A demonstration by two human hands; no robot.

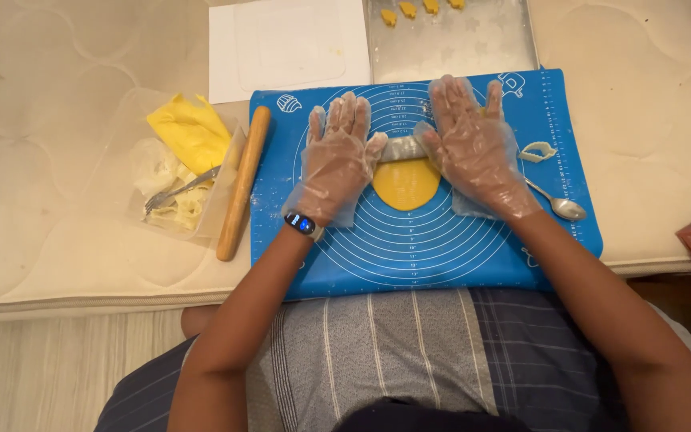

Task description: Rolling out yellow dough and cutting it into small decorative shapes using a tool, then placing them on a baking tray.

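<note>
Rolling dough, frame centre.
Left hand (336, 156) and right hand (473, 144), gloved, palms flat and fingers spread, press pin (402, 148) on yellow dough (405, 186); blue mat (441, 248) beneath.

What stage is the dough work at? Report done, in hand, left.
Done: a few cut yellow shapes lie on the metal tray.
In hand: left hand and right hand, both gloved and flat, press a rolling pin over the yellow dough disc on the blue mat.
Left: the disc is uncut; the cutter lies beside the right hand.
</note>
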